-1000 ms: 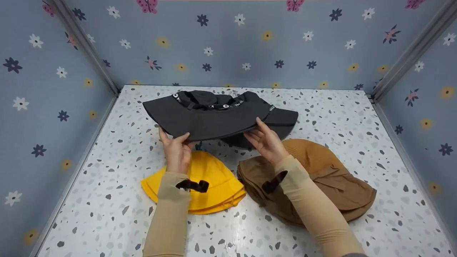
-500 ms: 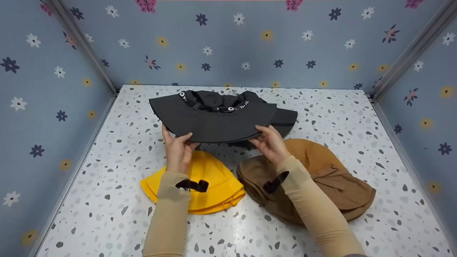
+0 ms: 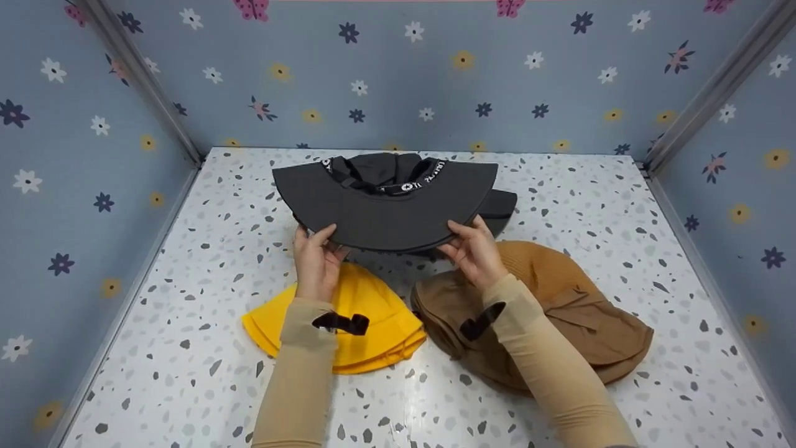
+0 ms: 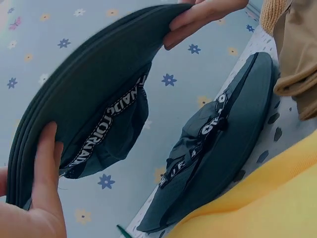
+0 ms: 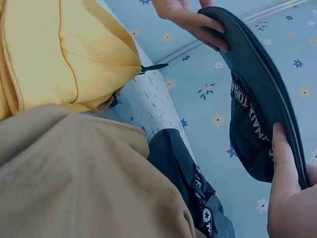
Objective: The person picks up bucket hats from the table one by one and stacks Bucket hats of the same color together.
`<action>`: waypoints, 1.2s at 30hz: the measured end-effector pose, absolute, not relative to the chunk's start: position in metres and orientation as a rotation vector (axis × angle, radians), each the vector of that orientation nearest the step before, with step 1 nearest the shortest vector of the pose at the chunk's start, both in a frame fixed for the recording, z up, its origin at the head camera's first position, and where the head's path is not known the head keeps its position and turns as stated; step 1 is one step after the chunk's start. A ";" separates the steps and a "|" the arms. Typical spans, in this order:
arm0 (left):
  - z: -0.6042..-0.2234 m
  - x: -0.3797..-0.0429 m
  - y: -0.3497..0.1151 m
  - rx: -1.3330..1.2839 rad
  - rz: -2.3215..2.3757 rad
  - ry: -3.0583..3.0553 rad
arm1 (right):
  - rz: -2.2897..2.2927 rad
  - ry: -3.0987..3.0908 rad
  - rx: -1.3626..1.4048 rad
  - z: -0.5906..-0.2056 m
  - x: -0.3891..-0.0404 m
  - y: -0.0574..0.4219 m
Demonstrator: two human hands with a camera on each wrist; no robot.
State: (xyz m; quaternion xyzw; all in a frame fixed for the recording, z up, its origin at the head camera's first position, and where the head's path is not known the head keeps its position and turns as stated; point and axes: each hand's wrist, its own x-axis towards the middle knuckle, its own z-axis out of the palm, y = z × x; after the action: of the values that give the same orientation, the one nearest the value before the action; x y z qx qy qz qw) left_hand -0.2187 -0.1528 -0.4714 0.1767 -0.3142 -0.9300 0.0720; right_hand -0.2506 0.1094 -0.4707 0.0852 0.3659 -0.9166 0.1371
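A dark grey bucket hat [image 3: 385,221] is held up off the table, its wide brim facing me and a white-lettered band inside. My left hand [image 3: 318,264] pinches the brim at its left, thumb on top. At the right of the same brim, my right hand [image 3: 476,254] pinches likewise. Several brim edges lie layered together in the left wrist view; whether they are one folded hat or more, I cannot tell. Beneath and behind it, a second dark bucket hat [image 4: 223,153] lies on the table, mostly hidden in the head view.
Nearer me on the left lies a yellow bucket hat [image 3: 379,330], partly under my left forearm. On the right are a brown hat [image 3: 597,342] and an orange-brown ribbed hat [image 3: 535,267], partly under my right arm. Flower-patterned walls [image 3: 398,87] enclose the speckled table [image 3: 205,249].
The held hat has shifted slightly right and levelled, its brim now facing me more evenly. My left hand moved right with it; my right hand changed its place on the brim.
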 end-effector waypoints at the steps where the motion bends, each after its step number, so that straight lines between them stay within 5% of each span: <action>1: -0.472 -0.219 -0.151 0.529 -2.793 -0.959 | -2.656 1.064 0.246 -0.471 -0.250 0.110; 36: -0.472 -0.235 -0.104 0.516 -2.727 -1.534 | -2.664 1.330 0.263 -0.476 -0.249 0.127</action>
State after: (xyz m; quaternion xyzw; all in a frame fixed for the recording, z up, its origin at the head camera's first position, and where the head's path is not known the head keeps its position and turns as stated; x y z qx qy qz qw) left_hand -0.2346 -0.1038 -0.4717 0.1625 -0.4838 -0.8598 -0.0149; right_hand -0.2492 0.1268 -0.4761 0.0876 0.4435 -0.8887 0.0761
